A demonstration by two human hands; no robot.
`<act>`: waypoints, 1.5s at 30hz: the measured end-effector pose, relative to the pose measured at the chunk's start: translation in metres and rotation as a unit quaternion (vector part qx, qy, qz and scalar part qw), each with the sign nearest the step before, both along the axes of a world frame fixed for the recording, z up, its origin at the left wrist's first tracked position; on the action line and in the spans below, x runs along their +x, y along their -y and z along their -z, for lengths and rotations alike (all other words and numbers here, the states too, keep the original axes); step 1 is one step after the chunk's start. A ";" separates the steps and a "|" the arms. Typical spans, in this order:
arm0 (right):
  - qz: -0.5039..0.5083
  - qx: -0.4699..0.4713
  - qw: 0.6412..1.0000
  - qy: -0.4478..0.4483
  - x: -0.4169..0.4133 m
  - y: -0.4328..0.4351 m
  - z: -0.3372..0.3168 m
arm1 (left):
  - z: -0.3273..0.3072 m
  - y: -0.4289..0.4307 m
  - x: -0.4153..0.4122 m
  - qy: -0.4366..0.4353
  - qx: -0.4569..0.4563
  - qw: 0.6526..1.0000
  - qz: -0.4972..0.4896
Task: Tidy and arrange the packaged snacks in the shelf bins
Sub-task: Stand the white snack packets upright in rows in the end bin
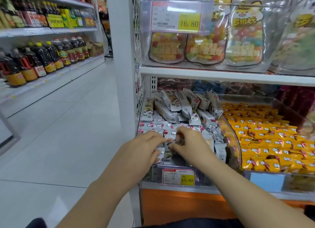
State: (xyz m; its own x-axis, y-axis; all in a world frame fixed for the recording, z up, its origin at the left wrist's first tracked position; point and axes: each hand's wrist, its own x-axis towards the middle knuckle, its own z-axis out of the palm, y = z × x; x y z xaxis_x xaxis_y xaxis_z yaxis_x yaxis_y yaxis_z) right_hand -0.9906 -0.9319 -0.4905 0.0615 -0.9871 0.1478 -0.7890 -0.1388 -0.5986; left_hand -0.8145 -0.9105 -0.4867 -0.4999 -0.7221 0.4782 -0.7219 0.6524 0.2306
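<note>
1. Head view — left hand (144, 146) and right hand (190, 142) both pinch one white snack packet (168, 142), fingers curled.
2. The packet sits over the front rows of the leftmost clear bin (237, 139) — near its front edge.

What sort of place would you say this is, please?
Probably a supermarket: price tags on snack bins, bottled oil shelved across the aisle, and left hand and right hand gripping white packs.

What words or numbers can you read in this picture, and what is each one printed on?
"16.80": upper price tag, before the candy bags.
"15.80": lower price tag, below the white snack packets.
Barcode digits, other tag print, bag lettering, bottle labels: too blurred to read.
</note>
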 end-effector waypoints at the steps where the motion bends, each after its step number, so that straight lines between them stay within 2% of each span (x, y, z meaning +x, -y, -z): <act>1: 0.006 0.002 1.000 0.014 0.001 0.002 0.003 | 0.003 0.001 -0.001 0.015 -0.013 1.000 0.005; 5: 0.003 -0.004 1.000 0.015 0.003 0.006 0.007 | 0.011 0.007 -0.007 0.068 -0.061 0.996 -0.012; 9: -0.006 0.008 1.000 -0.024 0.003 0.005 0.007 | 0.018 0.008 -0.011 0.083 -0.057 0.995 -0.015; 13: -0.011 0.017 1.000 0.002 -0.005 0.001 -0.005 | 0.016 0.007 -0.010 0.082 -0.043 0.995 -0.022; 16: -0.014 -0.038 0.999 0.001 -0.012 -0.002 -0.022 | 0.015 0.005 -0.009 0.088 -0.039 0.995 -0.023; 19: -0.009 -0.195 0.978 -0.075 -0.014 0.001 -0.040 | 0.015 0.004 -0.009 0.087 -0.040 0.995 -0.022; 21: 0.003 -0.264 0.949 -0.173 -0.014 0.013 -0.044 | 0.014 0.004 -0.010 0.086 -0.042 0.995 -0.020; 23: 0.006 -0.234 0.937 -0.261 -0.012 0.026 -0.044 | 0.015 0.004 -0.009 0.085 -0.041 0.995 -0.019; 26: -0.002 -0.171 0.931 -0.321 -0.008 0.040 -0.037 | 0.015 0.006 -0.008 0.078 -0.047 0.996 -0.015; 30: 0.010 -0.264 0.916 -0.303 -0.004 0.044 -0.032 | 0.014 0.005 -0.007 0.070 -0.055 0.996 -0.012; 33: 0.022 -0.296 0.913 -0.280 -0.002 0.046 -0.028 | 0.015 0.003 -0.006 0.046 -0.049 0.998 -0.001; 36: 0.013 -0.348 0.910 -0.224 -0.003 0.041 -0.028 | 0.008 -0.001 -0.005 0.037 -0.017 0.999 0.011; 39: -0.002 -0.367 0.922 -0.125 -0.007 0.021 -0.031 | 0.000 -0.006 -0.003 -0.033 0.031 0.999 0.003; 41: -0.022 -0.363 0.929 -0.069 -0.011 0.000 -0.032 | -0.010 -0.012 -0.006 -0.134 0.081 0.988 -0.017; 42: -0.037 -0.365 0.929 -0.048 -0.013 -0.010 -0.032 | -0.015 -0.015 -0.008 -0.212 0.117 0.970 -0.027; 44: -0.074 -0.380 0.922 -0.027 -0.018 -0.027 -0.029 | -0.025 -0.019 -0.012 -0.360 0.217 0.907 -0.021; 45: -0.094 -0.388 0.916 -0.029 -0.020 -0.033 -0.026 | -0.028 -0.020 -0.014 -0.403 0.252 0.880 -0.007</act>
